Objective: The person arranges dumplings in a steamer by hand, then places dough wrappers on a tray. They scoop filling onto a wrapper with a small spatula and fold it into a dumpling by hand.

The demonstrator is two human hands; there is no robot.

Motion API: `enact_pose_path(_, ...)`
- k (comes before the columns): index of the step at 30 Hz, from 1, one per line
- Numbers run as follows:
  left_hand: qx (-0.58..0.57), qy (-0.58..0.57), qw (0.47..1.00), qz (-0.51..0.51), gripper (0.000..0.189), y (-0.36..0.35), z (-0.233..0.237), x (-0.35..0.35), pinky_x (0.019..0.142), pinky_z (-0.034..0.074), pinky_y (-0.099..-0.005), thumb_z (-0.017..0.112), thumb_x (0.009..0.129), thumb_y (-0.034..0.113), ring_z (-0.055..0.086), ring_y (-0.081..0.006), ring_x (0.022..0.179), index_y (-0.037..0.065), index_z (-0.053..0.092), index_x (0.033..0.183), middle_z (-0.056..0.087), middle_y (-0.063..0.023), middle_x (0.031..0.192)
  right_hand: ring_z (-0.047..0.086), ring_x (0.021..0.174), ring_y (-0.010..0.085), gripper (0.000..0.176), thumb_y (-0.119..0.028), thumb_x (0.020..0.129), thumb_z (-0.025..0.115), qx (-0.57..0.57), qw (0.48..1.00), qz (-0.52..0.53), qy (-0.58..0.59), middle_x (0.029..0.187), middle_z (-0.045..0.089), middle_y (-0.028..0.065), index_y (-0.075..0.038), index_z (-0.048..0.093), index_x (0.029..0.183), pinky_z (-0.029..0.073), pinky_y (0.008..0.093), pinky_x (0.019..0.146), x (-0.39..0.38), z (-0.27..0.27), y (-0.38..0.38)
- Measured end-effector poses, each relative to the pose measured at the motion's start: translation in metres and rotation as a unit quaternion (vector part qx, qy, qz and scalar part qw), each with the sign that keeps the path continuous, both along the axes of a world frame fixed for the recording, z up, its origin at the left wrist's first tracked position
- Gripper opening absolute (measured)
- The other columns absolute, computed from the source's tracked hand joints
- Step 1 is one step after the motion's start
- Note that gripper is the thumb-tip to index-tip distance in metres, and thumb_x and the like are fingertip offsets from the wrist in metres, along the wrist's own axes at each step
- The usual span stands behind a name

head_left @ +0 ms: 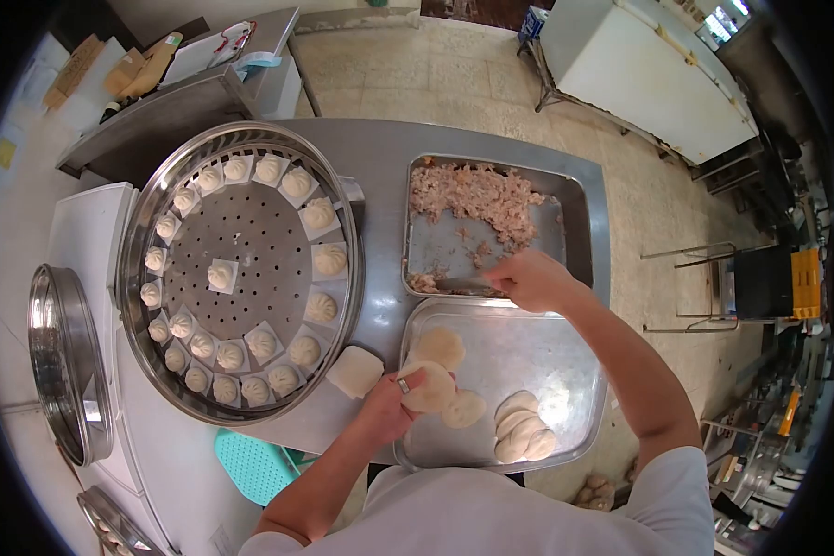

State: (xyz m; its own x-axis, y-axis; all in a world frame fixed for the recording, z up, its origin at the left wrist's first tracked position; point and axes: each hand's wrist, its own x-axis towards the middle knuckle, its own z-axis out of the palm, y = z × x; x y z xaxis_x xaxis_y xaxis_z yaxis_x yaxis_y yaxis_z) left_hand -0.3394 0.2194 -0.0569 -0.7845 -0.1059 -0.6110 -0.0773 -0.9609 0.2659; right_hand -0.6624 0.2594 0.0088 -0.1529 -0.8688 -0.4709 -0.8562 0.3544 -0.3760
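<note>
Can't see the end of the thin grey tool inside the bare right hand; catching only part of a round steel pan, cut off near left, with pale contents too small to identify.

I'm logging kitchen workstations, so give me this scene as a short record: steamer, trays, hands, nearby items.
Steamer: round perforated metal; pale pleated buns on white paper squares
Upper tray: rectangular metal; pinkish minced filling mostly at the far side
Lower tray: rectangular metal; overlapping pale dough rounds at the near side
Left hand: holds a pale, round, flat dough disc
Right hand: grips a slim tool, material unclear, at the upper tray's near side
Beside steamer: white squarish stack
</note>
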Motion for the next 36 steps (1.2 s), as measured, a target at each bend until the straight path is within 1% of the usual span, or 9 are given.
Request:
enact_pose_path(3, -0.017, -0.023, 0.999, 0.027, 0.05, -0.007, 0.005, -0.007, 0.113, 0.046, -0.0465, 0.053, 0.106, 0.028, 0.063, -0.0352, 0.124, -0.009, 0.05, 0.138, 0.064, -0.0218, 0.133, 0.071, 0.087, 0.0342, 0.03, -0.012, 0.092, 0.063, -0.054, 0.992, -0.065, -0.094, 0.09, 0.075, 0.0121, -0.013, 0.076, 0.118, 0.054, 0.0452, 0.078, -0.006, -0.007, 0.011)
enact_pose_path(6, -0.04, -0.019, 0.996, 0.074, 0.048, -0.016, 0.0, -0.016, 0.112, 0.047, -0.0468, 0.044, 0.109, 0.029, 0.062, -0.0356, 0.125, -0.009, 0.05, 0.138, 0.064, -0.0225, 0.133, 0.069, 0.078, 0.0231, 0.029, -0.012, 0.094, 0.064, -0.03, 0.974, -0.122, -0.19, 0.081, 0.072, 0.0114, -0.008, 0.074, 0.121, 0.053, 0.0389, 0.073, -0.01, -0.012, 0.016)
enact_pose_path(9, -0.036, -0.01, 0.991, 0.129, 0.047, -0.028, 0.009, -0.029, 0.11, 0.048, -0.0471, 0.04, 0.11, 0.029, 0.062, -0.0354, 0.124, -0.007, 0.05, 0.137, 0.063, -0.0223, 0.134, 0.055, 0.072, 0.01, 0.027, -0.006, 0.098, 0.062, -0.006, 0.956, -0.173, -0.238, 0.073, 0.062, 0.003, -0.001, 0.072, 0.123, 0.049, 0.0272, 0.07, -0.004, 0.008, 0.023)
enact_pose_path(15, -0.034, 0.031, 0.979, 0.197, 0.045, -0.045, 0.039, -0.066, 0.11, 0.049, -0.0495, 0.033, 0.112, 0.031, 0.062, -0.0361, 0.124, -0.003, 0.05, 0.137, 0.061, -0.0216, 0.135, 0.058, 0.073, 0.0153, 0.036, -0.001, 0.093, 0.064, -0.244, 0.903, -0.235, -0.263, 0.079, 0.061, 0.0077, -0.011, 0.073, 0.126, 0.049, 0.0328, 0.066, 0.054, 0.008, 0.074)
enact_pose_path(18, -0.011, 0.028, 0.967, 0.251, 0.045, -0.042, 0.054, -0.084, 0.109, 0.049, -0.0504, 0.03, 0.114, 0.033, 0.062, -0.0367, 0.122, 0.0, 0.049, 0.137, 0.061, -0.0209, 0.134, 0.061, 0.076, 0.0238, 0.047, 0.002, 0.086, 0.067, -0.313, 0.937, -0.153, -0.004, 0.083, 0.058, 0.0088, -0.018, 0.073, 0.128, 0.051, 0.0383, 0.065, 0.097, 0.013, 0.091)
enact_pose_path(21, 0.009, 0.023, 0.959, 0.282, 0.046, -0.038, 0.051, -0.091, 0.111, 0.047, -0.0521, 0.03, 0.113, 0.035, 0.06, -0.0385, 0.124, 0.0, 0.049, 0.135, 0.059, -0.0221, 0.135, 0.061, 0.077, 0.0282, 0.05, 0.006, 0.083, 0.066, -0.368, 0.911, -0.144, 0.12, 0.081, 0.057, 0.0084, -0.021, 0.075, 0.125, 0.052, 0.0391, 0.067, 0.118, 0.007, 0.098)
enact_pose_path(25, -0.016, 0.005, 0.956, 0.294, 0.048, -0.041, 0.037, -0.084, 0.114, 0.043, -0.053, 0.029, 0.113, 0.036, 0.057, -0.0397, 0.126, -0.001, 0.049, 0.135, 0.058, -0.0237, 0.134, 0.06, 0.081, 0.0269, 0.062, 0.002, 0.074, 0.069, -0.353, 0.912, -0.156, 0.138, 0.087, 0.056, 0.0078, -0.026, 0.071, 0.129, 0.051, 0.0392, 0.065, 0.115, 0.015, 0.124)
enact_pose_path(31, -0.037, 0.016, 0.969, 0.246, 0.05, -0.027, 0.057, -0.075, 0.112, 0.044, -0.0526, 0.031, 0.113, 0.041, 0.058, -0.0361, 0.124, 0.0, 0.053, 0.131, 0.06, -0.0197, 0.132, 0.059, 0.074, 0.0245, 0.046, 0.001, 0.081, 0.07, -0.378, 0.906, -0.118, 0.153, 0.08, 0.056, 0.0044, -0.024, 0.077, 0.118, 0.051, 0.0373, 0.062, 0.118, 0.036, 0.118)
enact_pose_path(36, -0.041, 0.027, 0.976, 0.213, 0.052, -0.023, 0.057, -0.061, 0.11, 0.044, -0.0528, 0.032, 0.112, 0.045, 0.059, -0.0344, 0.123, 0.002, 0.055, 0.129, 0.063, -0.0164, 0.128, 0.062, 0.081, 0.0239, 0.054, -0.002, 0.071, 0.071, -0.367, 0.911, -0.094, 0.161, 0.084, 0.057, 0.0045, -0.025, 0.075, 0.12, 0.053, 0.0369, 0.065, 0.117, 0.051, 0.13)
